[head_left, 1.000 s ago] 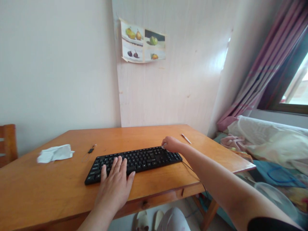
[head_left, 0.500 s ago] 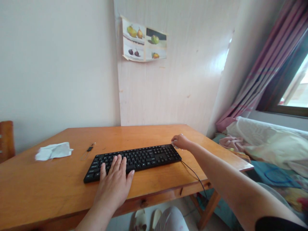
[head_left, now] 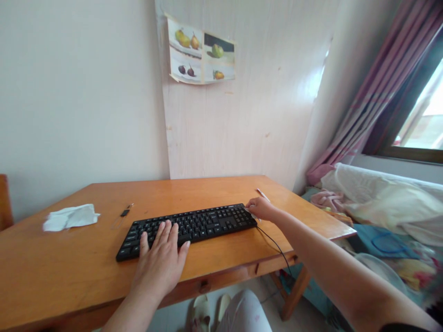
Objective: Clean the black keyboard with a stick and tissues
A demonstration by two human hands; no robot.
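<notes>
A black keyboard [head_left: 200,226] lies slightly slanted on the wooden table. My left hand [head_left: 161,251] rests on its left part, fingers spread over the keys and thumb by the front edge. At the far right end of the keyboard is my right hand [head_left: 261,209], its fingers pinched together at the corner by the number keys. A small whitish piece [head_left: 251,213], like tissue, shows under those fingers; most of it is hidden. A thin white pen-like stick [head_left: 263,194] lies just behind my right hand. The keyboard's cable [head_left: 277,244] runs over the front edge.
On the table's left lie a white folded cloth or tissue [head_left: 71,217] and a small black item with thin wires [head_left: 125,212]. Fruit pictures [head_left: 202,53] hang on the wall panel. To the right stands a bed with heaped bedding [head_left: 377,198]. Slippers [head_left: 200,311] are on the floor.
My right hand has shifted a little toward me along the keyboard's right end, uncovering the pen-like stick. My left hand stays on the keys. The view has turned slightly right.
</notes>
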